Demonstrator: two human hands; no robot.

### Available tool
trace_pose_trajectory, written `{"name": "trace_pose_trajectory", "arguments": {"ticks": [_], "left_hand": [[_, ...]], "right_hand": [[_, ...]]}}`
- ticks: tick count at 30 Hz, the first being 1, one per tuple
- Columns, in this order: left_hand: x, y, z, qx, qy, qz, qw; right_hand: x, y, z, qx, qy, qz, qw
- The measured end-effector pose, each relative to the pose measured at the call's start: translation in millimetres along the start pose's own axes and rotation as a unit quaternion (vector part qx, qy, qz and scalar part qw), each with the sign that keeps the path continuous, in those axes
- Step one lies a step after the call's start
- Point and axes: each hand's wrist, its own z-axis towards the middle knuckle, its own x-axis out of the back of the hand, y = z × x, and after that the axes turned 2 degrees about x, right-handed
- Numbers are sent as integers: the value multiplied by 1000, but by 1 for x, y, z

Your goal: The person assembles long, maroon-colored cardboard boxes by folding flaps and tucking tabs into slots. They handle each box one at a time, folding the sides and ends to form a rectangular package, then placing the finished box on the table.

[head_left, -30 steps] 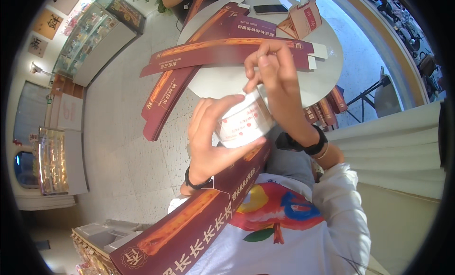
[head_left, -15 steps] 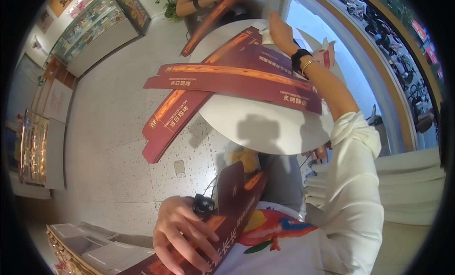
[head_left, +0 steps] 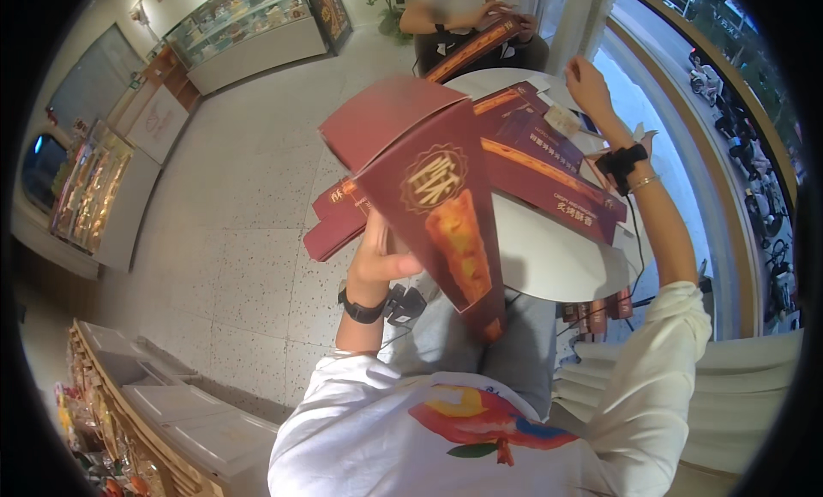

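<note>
A long maroon cardboard box, printed with a pastry picture, stands upright close in front of me and hides part of the table. My left hand grips its left side, the thumb showing and the other fingers behind the cardboard. Over the far right of the round white table, my right hand is raised with fingers drawn together; whether something small is in them is unclear. Just below it lies a pale roll-like item. Several similar maroon boxes lie crossed on the table beyond the held one.
Across the table, a seated person holds another long maroon box. A dark phone lies near the roll. More maroon boxes stand below the table at right. Display cases line the far left; a white curtain hangs right.
My left hand has lifted the box from my lap to upright in front of me. My right hand has come up away from the roll. The view has shifted.
</note>
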Motion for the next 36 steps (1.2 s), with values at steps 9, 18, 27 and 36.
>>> {"name": "trace_pose_trajectory", "arguments": {"ticks": [9, 18, 27, 36], "left_hand": [[-71, 26, 38, -163, -72, 104, 978], [-87, 43, 55, -249, -180, 223, 925], [-133, 19, 63, -303, -118, 303, 895], [-144, -9, 88, -225, -94, 344, 907]], "right_hand": [[229, -231, -41, 89, -122, 469, 870], [289, -280, -75, 1, -209, 470, 858], [306, -289, -94, 138, -185, 386, 893], [314, -287, -101, 136, -170, 224, 950]]}}
